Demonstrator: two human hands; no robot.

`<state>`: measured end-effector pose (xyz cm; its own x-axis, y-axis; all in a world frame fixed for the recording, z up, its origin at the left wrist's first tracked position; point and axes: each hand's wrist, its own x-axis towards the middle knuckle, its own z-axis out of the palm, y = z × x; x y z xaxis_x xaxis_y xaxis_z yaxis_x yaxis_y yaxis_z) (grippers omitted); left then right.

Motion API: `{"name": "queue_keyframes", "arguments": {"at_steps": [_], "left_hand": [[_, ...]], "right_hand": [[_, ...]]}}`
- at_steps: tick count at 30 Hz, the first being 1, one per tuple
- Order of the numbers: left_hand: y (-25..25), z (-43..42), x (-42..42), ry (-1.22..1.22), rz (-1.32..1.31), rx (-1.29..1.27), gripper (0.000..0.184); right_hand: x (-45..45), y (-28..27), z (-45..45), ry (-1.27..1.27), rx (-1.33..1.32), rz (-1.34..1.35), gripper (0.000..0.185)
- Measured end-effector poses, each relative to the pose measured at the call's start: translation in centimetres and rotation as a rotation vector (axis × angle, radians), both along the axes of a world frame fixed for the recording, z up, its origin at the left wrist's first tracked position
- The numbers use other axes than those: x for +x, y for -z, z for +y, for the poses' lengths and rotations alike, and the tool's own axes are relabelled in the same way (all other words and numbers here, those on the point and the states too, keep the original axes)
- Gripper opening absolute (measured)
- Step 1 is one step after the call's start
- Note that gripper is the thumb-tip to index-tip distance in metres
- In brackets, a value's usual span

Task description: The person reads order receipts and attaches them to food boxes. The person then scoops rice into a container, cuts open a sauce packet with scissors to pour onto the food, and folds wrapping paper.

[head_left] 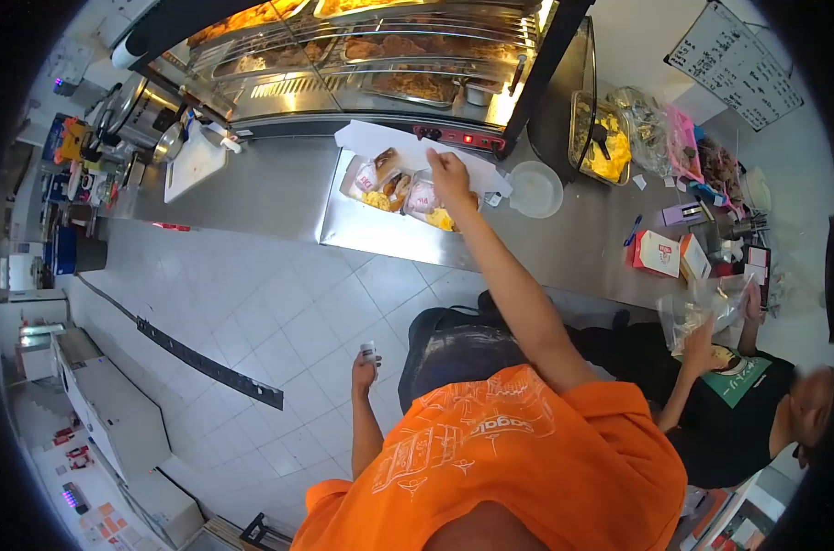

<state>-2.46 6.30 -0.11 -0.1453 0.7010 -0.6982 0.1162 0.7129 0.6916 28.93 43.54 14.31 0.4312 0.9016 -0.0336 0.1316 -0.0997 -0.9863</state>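
Observation:
My right hand (450, 178) reaches over an open white cardboard box (380, 220) on the steel counter, its fingers curled near the raised lid (380, 136). Whether anything is pinched in them I cannot make out. Inside the box lie paper-wrapped items (366, 176), browned food pieces (397, 189) and yellow food (376, 199) in separate portions. Part of the right side is hidden by my hand and wrist. My left hand (366, 371) is low over the tiled floor, away from the counter, closed around a small whitish cup-like container (369, 351).
Behind the box stands a lit food warmer (279, 120) with trays. A round clear lid or tub (535, 189) sits right of it, near a tray of yellow food (610, 147). Another person (757, 404) at right handles a clear plastic bag (697, 312). A white cutting board (197, 163) lies left.

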Motion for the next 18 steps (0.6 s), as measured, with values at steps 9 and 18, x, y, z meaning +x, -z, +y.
{"name": "queue_keyframes", "arguments": {"at_steps": [9, 18], "left_hand": [[-4.9, 6.2, 8.5, 0.024, 0.211, 0.27, 0.033], [-17.5, 21.1, 30.6, 0.704, 0.131, 0.445, 0.026]], "right_hand": [[25.4, 3.0, -22.1, 0.379, -0.492, -0.188, 0.03], [42.2, 10.1, -19.7, 0.926, -0.476, -0.69, 0.025]]}}
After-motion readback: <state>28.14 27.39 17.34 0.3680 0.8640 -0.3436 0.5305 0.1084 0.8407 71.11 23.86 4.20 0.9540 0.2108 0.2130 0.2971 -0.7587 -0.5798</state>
